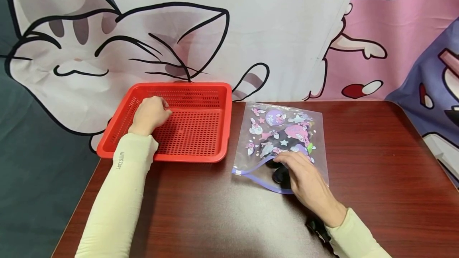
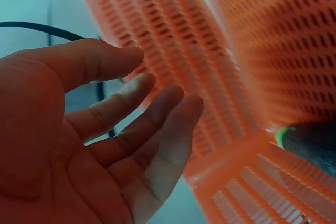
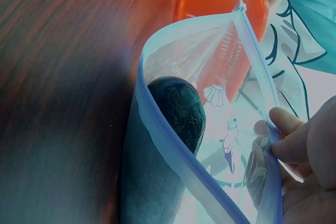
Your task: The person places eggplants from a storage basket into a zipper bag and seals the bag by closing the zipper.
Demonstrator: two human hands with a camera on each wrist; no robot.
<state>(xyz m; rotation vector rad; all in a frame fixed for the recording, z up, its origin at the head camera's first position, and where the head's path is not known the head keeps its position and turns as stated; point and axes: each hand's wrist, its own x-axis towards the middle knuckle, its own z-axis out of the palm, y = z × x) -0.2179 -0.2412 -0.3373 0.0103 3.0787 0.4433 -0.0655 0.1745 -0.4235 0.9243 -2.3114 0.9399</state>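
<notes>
The thumb and fingers of the right hand pinch one edge of the bag at its mouth; the right wrist view shows the thumb and a fingertip on the zip strip. The fingers of the left hand are released, loosely bent and parted from the thumb, and hold nothing. That hand is over the left end of the basket; whether any finger touches the plastic I cannot tell.

The bag is clear, printed with small cartoon figures and stars, and lies on the table just to the right of the basket. Its mouth gapes toward the person, with the slider at the left end of the strip. Inside is a dark item, long and glossy, its rounded end facing the mouth. How many dark things the bag contains I cannot tell.

The basket is red, with slotted walls and a perforated floor. In the left wrist view a dark shape with a bright green edge shows near a corner of it; what it is I cannot tell.

Farther out, pale sleeves cover both forearms, with lettering on the left one. Behind the table hangs a cloth with a large smiling cat.
</notes>
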